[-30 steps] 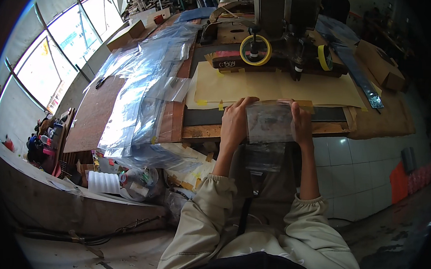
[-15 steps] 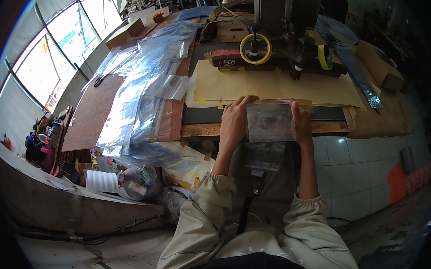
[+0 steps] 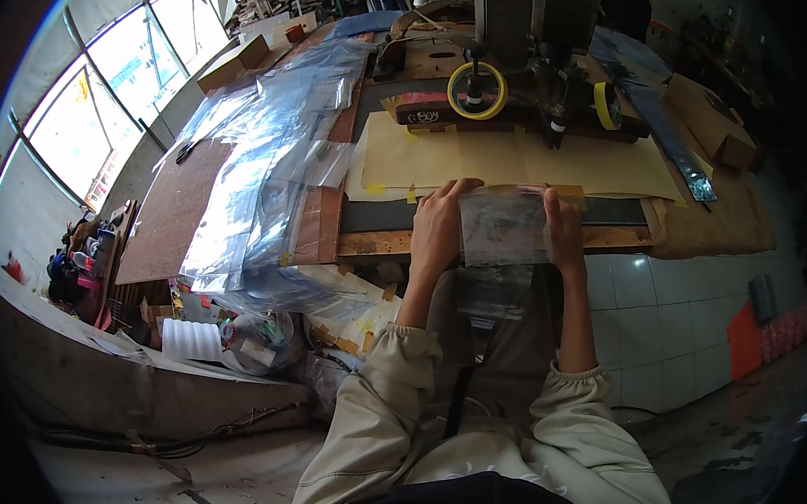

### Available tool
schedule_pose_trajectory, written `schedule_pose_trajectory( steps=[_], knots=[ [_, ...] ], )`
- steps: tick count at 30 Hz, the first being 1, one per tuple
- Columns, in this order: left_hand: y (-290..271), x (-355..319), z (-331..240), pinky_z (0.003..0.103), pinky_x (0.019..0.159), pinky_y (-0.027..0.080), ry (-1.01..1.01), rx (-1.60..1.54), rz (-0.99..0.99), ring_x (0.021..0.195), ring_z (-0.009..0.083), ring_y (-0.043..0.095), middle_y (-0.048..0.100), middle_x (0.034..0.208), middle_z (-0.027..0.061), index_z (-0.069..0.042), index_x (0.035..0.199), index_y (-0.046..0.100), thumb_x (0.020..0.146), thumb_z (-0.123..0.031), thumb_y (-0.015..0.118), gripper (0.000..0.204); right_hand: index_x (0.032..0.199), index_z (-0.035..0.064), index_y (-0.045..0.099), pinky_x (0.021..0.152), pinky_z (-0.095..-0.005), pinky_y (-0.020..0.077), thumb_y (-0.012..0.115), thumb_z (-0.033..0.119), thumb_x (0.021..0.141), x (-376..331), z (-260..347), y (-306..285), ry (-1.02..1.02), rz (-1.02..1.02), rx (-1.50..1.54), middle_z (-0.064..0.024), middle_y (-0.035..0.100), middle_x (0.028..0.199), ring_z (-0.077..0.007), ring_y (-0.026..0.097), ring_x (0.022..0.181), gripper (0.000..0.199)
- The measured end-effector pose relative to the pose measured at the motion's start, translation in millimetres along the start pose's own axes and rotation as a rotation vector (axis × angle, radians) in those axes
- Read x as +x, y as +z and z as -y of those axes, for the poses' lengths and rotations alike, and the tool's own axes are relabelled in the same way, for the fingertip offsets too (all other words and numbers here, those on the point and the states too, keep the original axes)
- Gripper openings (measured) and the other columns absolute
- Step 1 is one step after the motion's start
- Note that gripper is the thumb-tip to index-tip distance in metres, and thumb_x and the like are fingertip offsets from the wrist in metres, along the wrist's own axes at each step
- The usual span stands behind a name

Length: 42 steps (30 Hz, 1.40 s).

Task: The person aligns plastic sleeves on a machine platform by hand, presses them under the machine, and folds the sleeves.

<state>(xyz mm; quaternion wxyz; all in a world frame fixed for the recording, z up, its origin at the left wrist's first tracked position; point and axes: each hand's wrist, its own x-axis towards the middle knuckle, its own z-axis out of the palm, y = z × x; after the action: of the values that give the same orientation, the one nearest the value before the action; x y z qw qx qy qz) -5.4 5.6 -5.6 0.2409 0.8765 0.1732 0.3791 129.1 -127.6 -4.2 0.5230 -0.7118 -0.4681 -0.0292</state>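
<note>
A clear plastic sheet [image 3: 505,228] is stretched between my hands at the front edge of the work table. My left hand [image 3: 439,219] grips its left side, thumb and fingers closed near the upper corner. Its right side is pinched by my right hand [image 3: 563,226], with the thumb on top. The lower end of the plastic hangs past the table edge over my lap. Just beyond my fingertips lies a cream-coloured board [image 3: 518,162] with bits of yellow tape along its near edge. Above that board stands a press machine [image 3: 531,76] with a dark horizontal bar.
Two yellow tape rolls [image 3: 477,93] hang on the machine. Shiny clear plastic sheets [image 3: 272,154] are piled on the table's left. A small pair of scissors [image 3: 185,152] lies on a brown board. Cardboard boxes [image 3: 710,122] stand at the right. A white foam roll [image 3: 193,339] sits low at the left.
Almost nothing differs. Both hands keep hold of the plastic sheet in nearly the same place.
</note>
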Motion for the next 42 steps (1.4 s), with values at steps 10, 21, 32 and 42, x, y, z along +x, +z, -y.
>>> schedule_pose_trajectory(
  steps=[10,21,32,42],
  knots=[
    [1.7,-0.1,0.3,0.037,0.079,0.042,0.003,-0.023,-0.003,0.092,0.0319,0.055,0.059,0.100,0.0097,-0.009,0.103,0.056,0.069,-0.010,0.056,0.034,0.072,-0.0026,0.043,0.052,-0.0364,0.0316,0.024,0.045,0.093,0.1,-1.0,0.9,-0.001,-0.011,0.013,-0.0155,0.032,0.054,-0.0261,0.035,0.050,0.055],
    [2.5,-0.2,-0.3,0.037,0.077,0.042,0.028,-0.004,-0.021,0.090,0.0320,0.056,0.060,0.099,0.0098,-0.009,0.103,0.057,0.070,-0.010,0.055,0.033,0.070,-0.0023,0.041,0.052,-0.0364,0.0318,0.023,0.045,0.093,0.1,-0.7,0.3,-0.002,-0.018,0.006,-0.0143,0.033,0.054,-0.0256,0.037,0.050,0.056],
    [0.4,-0.8,-3.5,0.038,0.082,0.039,0.003,-0.023,0.007,0.093,0.0315,0.054,0.059,0.099,0.0110,-0.009,0.103,0.055,0.065,0.011,0.042,0.045,0.072,-0.0030,0.043,0.054,-0.0367,0.0327,0.024,0.045,0.093,-0.2,0.6,0.1,0.006,-0.014,0.002,-0.0157,0.035,0.056,-0.0268,0.038,0.052,0.056],
    [1.3,-0.5,-5.7,0.038,0.080,0.041,-0.019,-0.056,-0.017,0.089,0.0327,0.055,0.059,0.097,0.0106,-0.010,0.102,0.056,0.067,0.010,0.043,0.043,0.077,-0.0046,0.046,0.056,-0.0374,0.0337,0.023,0.045,0.093,-1.5,-0.1,-3.1,0.008,0.016,-0.010,-0.0174,0.037,0.058,-0.0299,0.041,0.053,0.057]
  ],
)
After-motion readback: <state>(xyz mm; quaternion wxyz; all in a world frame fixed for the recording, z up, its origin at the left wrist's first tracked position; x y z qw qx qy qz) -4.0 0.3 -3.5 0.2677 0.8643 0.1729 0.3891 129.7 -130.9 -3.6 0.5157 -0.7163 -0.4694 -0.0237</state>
